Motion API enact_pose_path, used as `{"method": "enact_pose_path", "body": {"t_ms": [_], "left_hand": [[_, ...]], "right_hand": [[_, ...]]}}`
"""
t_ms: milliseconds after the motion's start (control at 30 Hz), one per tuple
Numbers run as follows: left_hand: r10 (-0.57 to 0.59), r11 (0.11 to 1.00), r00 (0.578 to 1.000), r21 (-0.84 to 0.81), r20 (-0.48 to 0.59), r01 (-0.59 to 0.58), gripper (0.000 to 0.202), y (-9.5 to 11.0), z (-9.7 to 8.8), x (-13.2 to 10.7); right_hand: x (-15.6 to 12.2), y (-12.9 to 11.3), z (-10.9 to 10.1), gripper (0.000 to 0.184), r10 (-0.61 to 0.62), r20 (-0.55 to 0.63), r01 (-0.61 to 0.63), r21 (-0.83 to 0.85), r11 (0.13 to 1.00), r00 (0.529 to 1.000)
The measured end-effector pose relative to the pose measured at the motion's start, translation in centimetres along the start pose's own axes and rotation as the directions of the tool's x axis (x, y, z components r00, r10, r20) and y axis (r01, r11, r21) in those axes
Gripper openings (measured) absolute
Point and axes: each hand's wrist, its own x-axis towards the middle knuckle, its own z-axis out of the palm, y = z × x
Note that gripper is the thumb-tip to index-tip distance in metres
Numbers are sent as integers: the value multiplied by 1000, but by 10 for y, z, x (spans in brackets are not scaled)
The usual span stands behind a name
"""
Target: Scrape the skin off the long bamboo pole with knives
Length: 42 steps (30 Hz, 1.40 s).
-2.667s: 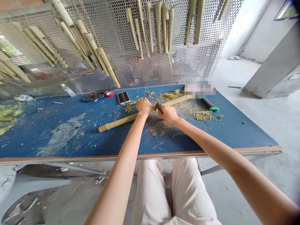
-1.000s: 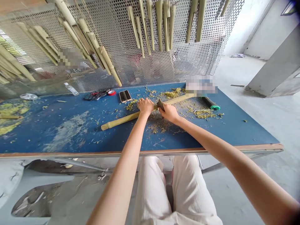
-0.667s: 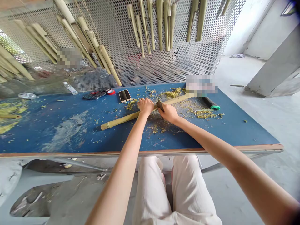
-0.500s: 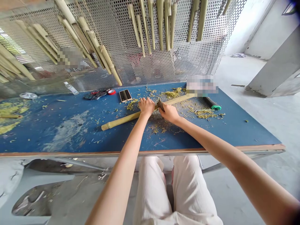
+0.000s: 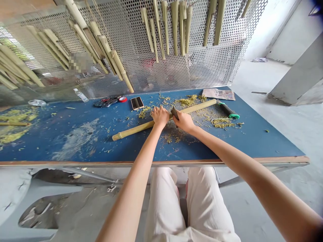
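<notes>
A perforated metal screen (image 5: 202,67) stands behind a long blue desk (image 5: 75,148), with tapered bamboo strips (image 5: 174,28) hanging from it in two groups, too overlapped to count exactly, and a concrete floor (image 5: 277,134) runs off to the right. The left grip (image 5: 160,117) is closed narrowly around one bamboo pole (image 5: 136,129), its fingers curled over the top. That pole lies diagonally across the middle of the desk, near end to the left and far end toward the back right. The right grip (image 5: 185,121), just beside the left and also closed narrowly, holds one short dark blade (image 5: 174,113) whose edge sits on the pole; the handle is hidden in the fingers. Yellow-green bamboo shavings (image 5: 188,100) are scattered around both hands. Along the back of the desk lie one phone (image 5: 137,103), one roll of red tape (image 5: 122,99), one clear plastic bottle (image 5: 81,95), one sheet of printed paper (image 5: 218,94) and one black roller with a green end (image 5: 228,110). One thin bamboo piece (image 5: 15,123) lies at the far left among heavier shavings. Pale trousers (image 5: 166,208) show below the desk edge.
</notes>
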Motion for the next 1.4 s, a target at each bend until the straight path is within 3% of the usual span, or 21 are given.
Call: {"method": "enact_pose_path", "body": {"t_ms": [267, 500, 1067, 1400], "left_hand": [[18, 1000, 1000, 22, 10, -18, 46, 1, -1, -6], [53, 998, 997, 42, -47, -51, 43, 2, 0, -15], [91, 991, 995, 106, -32, -87, 41, 4, -1, -29], [168, 982, 979, 108, -112, -156, 42, 5, 3, -47]], "right_hand": [[1, 3, 2, 32, -6, -19, 6, 11, 1000, 1000], [0, 2, -2, 31, -6, -21, 7, 20, 1000, 1000], [-1, 3, -4, 28, -10, -19, 11, 50, 999, 1000], [4, 5, -5, 25, 2, -23, 0, 84, 996, 1000]]}}
